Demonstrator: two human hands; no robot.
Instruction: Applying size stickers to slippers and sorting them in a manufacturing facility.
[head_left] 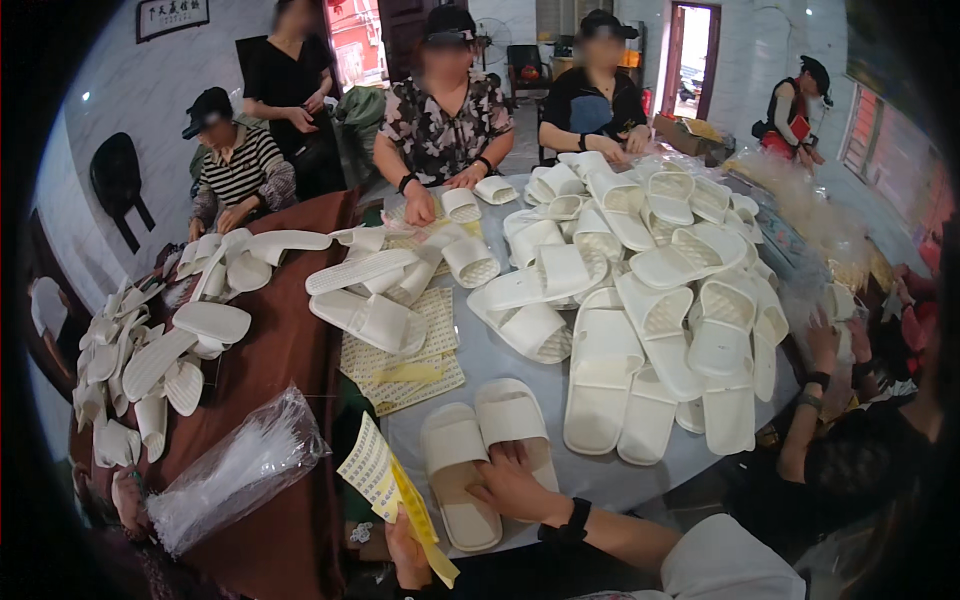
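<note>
A pair of white slide slippers lies at the near edge of the table: a left slipper (455, 435) and a right slipper (510, 405). My right hand (525, 490) rests over them. Its fingers stretch into the right slipper, tips partly hidden, and its thumb points over the left one. At the left of the pair, my left hand (407, 552) is closed on a yellow-backed sticker sheet (380, 475) printed in small rows, held upright. Flat on the table beyond are more sticker sheets (415, 365), partly under other white slippers (372, 318).
A large heap of white slippers (665, 270) covers the right. More slippers (150, 365) pile along the brown cloth (290, 360) at left, with a clear bag of thin white strips (240, 470). Several people work around the table, one person's hand (822, 345) at the right edge.
</note>
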